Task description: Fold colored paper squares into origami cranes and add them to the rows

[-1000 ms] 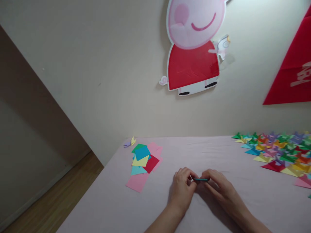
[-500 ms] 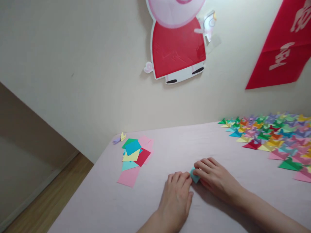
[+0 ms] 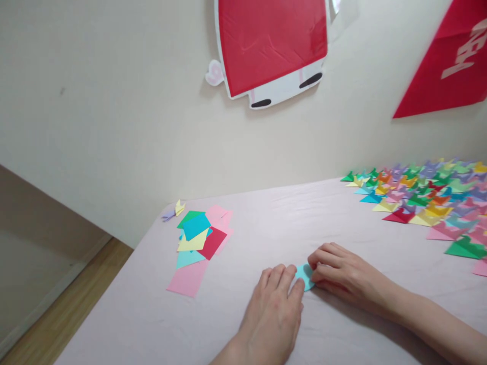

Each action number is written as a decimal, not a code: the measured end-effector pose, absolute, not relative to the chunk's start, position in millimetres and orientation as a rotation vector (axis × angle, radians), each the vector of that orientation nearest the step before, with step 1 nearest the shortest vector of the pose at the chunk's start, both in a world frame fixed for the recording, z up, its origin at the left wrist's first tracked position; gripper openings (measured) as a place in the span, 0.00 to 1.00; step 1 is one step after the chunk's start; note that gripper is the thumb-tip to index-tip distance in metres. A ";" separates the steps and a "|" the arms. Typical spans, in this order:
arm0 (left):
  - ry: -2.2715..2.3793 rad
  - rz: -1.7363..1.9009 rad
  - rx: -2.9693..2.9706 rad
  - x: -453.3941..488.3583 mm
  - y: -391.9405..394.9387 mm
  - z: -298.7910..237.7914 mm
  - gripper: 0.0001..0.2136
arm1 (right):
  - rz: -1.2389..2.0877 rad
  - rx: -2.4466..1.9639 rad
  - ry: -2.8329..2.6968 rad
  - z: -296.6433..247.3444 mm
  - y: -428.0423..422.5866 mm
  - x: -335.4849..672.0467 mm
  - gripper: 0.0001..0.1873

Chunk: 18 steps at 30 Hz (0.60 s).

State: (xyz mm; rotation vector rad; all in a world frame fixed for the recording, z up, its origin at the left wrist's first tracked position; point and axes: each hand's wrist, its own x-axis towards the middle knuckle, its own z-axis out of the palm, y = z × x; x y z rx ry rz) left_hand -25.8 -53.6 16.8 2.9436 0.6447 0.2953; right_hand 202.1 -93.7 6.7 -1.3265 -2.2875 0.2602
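A small light-blue piece of paper [image 3: 305, 277] lies on the table between my two hands. My left hand [image 3: 274, 309] rests palm down, holding the paper's left edge with its fingertips against the table. At the opposite side, the curled fingers of my right hand [image 3: 340, 268] grip the paper's right edge and cover part of it. How the paper is folded under the fingers cannot be made out.
Overlapping coloured paper squares [image 3: 207, 238] lie left on the pale pink table [image 3: 133, 324]. Two small folded paper pieces [image 3: 174, 211] sit near its back left corner. Rows of folded paper birds [image 3: 422, 197] fill the back right. A wall [image 3: 125, 111] borders the back.
The view has tilted down and come slightly nearer. My right hand's fingers have shifted to the right on the paper, so more of its light-blue face shows. My left hand stays at its left edge.
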 end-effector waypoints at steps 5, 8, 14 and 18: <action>0.522 0.321 2.992 -32.1 -55.0 6.4 0.14 | 0.491 -1.330 -2.246 8.3 -92.6 204.5 0.09; 0.477 0.360 3.044 -36.0 -56.4 2.3 0.15 | 0.669 -1.345 -2.142 10.1 -92.1 205.4 0.10; 0.468 0.408 3.069 -36.4 -58.2 2.4 0.15 | 0.726 -1.473 -1.950 9.9 -92.5 198.1 0.12; 0.486 0.388 3.053 -36.0 -58.7 2.3 0.16 | 0.660 -1.531 -1.902 5.8 -92.2 192.4 0.10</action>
